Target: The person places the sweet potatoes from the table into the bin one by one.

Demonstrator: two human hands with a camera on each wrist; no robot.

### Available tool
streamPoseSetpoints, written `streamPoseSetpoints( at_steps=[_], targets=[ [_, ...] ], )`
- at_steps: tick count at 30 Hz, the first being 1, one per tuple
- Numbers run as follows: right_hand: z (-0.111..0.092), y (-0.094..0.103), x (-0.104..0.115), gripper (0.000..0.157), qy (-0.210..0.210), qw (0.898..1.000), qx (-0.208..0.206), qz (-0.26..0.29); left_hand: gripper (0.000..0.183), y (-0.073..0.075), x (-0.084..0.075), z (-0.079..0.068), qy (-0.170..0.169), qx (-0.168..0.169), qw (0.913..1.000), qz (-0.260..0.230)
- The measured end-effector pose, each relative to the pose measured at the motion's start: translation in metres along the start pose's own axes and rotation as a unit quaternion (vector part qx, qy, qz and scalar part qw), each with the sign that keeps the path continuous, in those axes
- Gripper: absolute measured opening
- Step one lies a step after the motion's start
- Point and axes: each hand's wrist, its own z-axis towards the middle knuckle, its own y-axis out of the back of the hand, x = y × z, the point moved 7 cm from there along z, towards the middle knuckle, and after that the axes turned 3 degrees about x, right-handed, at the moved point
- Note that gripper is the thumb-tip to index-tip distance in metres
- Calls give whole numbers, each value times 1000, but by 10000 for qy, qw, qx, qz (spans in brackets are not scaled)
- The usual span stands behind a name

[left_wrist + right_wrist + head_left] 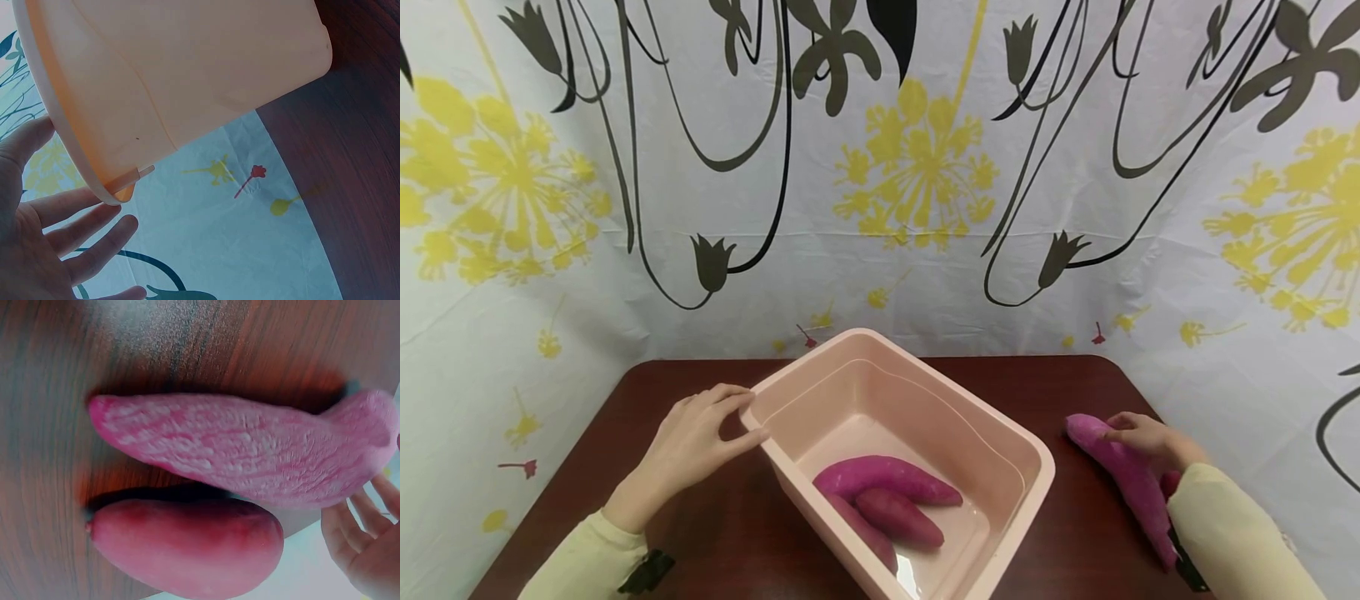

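My left hand point(700, 433) is at the corner of a pink plastic bin point(955, 383), thumb and index finger on either side of its rim point(75, 159); the other fingers spread loosely. Inside the bin lie several purple-red sweet potatoes point(901, 517), one long and curved. To the right of the bin, my right hand point(1150, 442) holds the thick far end of a long, bright purple sweet potato point(1123, 471) between thumb and fingers. A shorter, redder sweet potato point(187, 547) lies beside it, mostly hidden by the wrist in the head view.
Everything stands on a dark red-brown wooden table point(700, 533). Right behind its far edge hangs a white cloth point(865, 275) printed with flowers and vines, which also runs along the left and right sides.
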Motion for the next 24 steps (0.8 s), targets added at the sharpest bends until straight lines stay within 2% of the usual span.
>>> streamPoseSetpoints(
  at_steps=[4,7,13,16,19,21,24],
  targets=[
    [3,-4,0,43,181,9991,96,-374,52,0,0,0,10,5,10000,-13],
    [4,-7,-3,42,222,9990,248,-290,51,0,0,0,2,-5,10000,-14],
    [6,-20,-11,44,86,9946,761,697,52,0,0,0,13,8,10000,-13],
    [5,-29,-13,44,-42,9839,1064,1437,52,0,0,0,21,21,10000,-7],
    [4,-38,-15,44,-265,9664,1336,2181,52,0,0,0,22,30,10000,-5],
    [3,-42,-16,44,-354,9604,1431,2364,52,0,0,0,22,38,10000,-5],
    [4,-45,-18,45,-467,9572,1453,2457,52,-1,0,0,24,45,10000,-8]
  ],
)
